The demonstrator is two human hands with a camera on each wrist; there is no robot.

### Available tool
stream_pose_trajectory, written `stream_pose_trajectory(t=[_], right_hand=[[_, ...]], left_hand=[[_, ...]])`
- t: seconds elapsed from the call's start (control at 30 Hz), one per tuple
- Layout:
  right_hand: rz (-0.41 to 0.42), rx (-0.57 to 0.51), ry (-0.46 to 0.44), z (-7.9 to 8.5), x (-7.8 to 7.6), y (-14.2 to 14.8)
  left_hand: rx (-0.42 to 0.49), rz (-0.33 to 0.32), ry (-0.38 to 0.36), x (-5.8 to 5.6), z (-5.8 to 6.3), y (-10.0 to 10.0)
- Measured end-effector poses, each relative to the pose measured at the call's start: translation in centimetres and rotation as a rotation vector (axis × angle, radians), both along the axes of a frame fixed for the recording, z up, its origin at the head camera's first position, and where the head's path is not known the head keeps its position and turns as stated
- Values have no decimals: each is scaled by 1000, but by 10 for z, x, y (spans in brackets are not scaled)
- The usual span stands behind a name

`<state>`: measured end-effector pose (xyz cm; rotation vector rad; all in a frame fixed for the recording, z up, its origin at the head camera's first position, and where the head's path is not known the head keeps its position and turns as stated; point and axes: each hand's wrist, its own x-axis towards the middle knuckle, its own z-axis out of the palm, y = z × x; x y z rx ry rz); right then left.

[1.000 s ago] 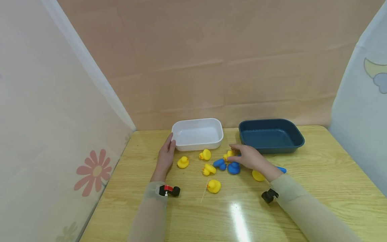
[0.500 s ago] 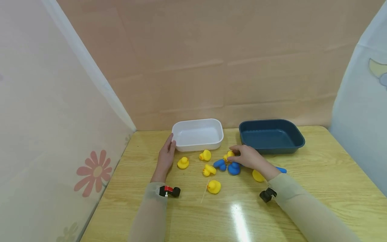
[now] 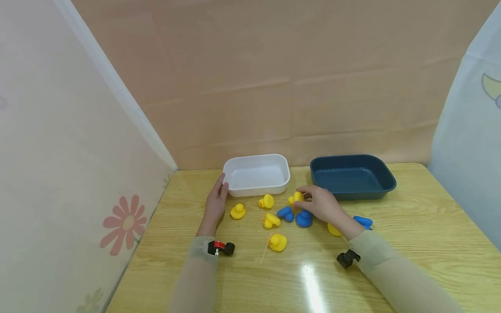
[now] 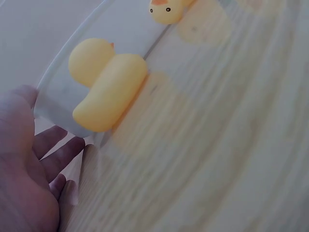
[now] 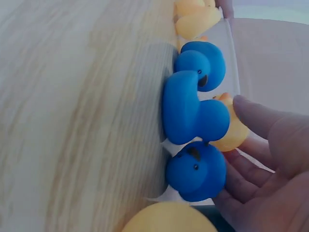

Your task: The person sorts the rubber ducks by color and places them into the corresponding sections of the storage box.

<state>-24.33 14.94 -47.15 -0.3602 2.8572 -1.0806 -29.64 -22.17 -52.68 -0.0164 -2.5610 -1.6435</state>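
In the head view my left hand (image 3: 215,202) rests against the left end of a white tray (image 3: 258,191), fingers fairly straight. The left wrist view shows a yellow rubber duck (image 4: 113,92) beside that tray's wall, apart from the fingers. My right hand (image 3: 322,204) pinches another yellow rubber duck (image 3: 296,198) between thumb and fingers, in front of the gap between the trays. Close by sit blue rubber ducks (image 3: 303,218); in the right wrist view, several blue ducks (image 5: 195,171) stand in front of the pinched one and partly hide it.
A dark blue tray (image 3: 360,195) stands at the back right, behind my right hand. More yellow ducks (image 3: 278,242) lie about the wooden table (image 3: 242,282). Partly under my right wrist are a yellow duck (image 3: 334,229) and a blue duck (image 3: 363,221). A thin stick (image 3: 265,250) lies in front.
My right thumb and fingers have closed in on the yellow duck, which has shifted slightly up in the head view. My left hand stays at the white tray.
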Motion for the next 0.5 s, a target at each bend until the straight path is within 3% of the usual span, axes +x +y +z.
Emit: stream_pose_trajectory(t=[0.2, 0.5], right_hand=[[-26, -75, 68, 5, 2, -2], [-41, -67, 174, 13, -4, -5]], left_hand=[[26, 3, 3, 0, 0, 1], [17, 3, 1, 1, 1, 3]])
